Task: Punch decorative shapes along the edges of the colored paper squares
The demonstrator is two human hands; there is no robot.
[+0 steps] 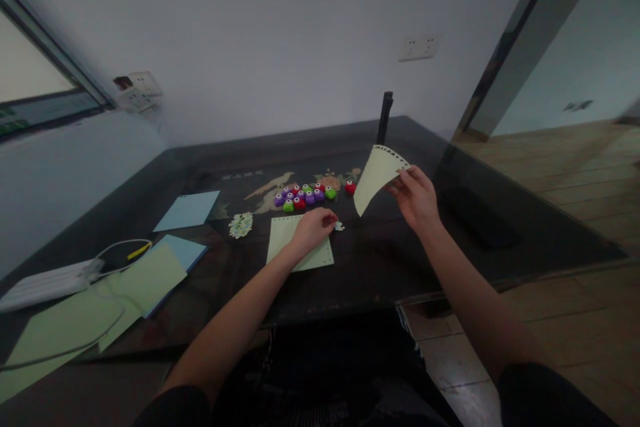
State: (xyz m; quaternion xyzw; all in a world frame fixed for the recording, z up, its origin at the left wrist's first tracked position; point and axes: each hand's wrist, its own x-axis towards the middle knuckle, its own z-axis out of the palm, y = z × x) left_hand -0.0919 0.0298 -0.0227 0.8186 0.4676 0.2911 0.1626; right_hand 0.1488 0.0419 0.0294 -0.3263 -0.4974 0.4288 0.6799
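Observation:
My right hand [417, 200] pinches the edge of a pale green paper sheet [376, 177], raised above the table and curling, with a row of small holes along its top edge. My left hand [314, 230] rests over a second pale green sheet [285, 233] lying flat, also holed along its edges. Its fingertips are pressed together; what they hold, if anything, is hidden. Close beside them are a few small pale bits [339, 227]. Farther left sits a round pile of pale bits [241, 225]. Behind the flat sheet cluster several small purple, red and green pieces [305, 196] with white round tops.
A single red piece [351, 187] lies apart. Blue paper [187, 210] and more green sheets [75, 320] lie leftward, near a white power strip [50, 283] with cables. A black upright post [385, 118] stands behind the raised sheet. A dark flat object [480, 217] lies right.

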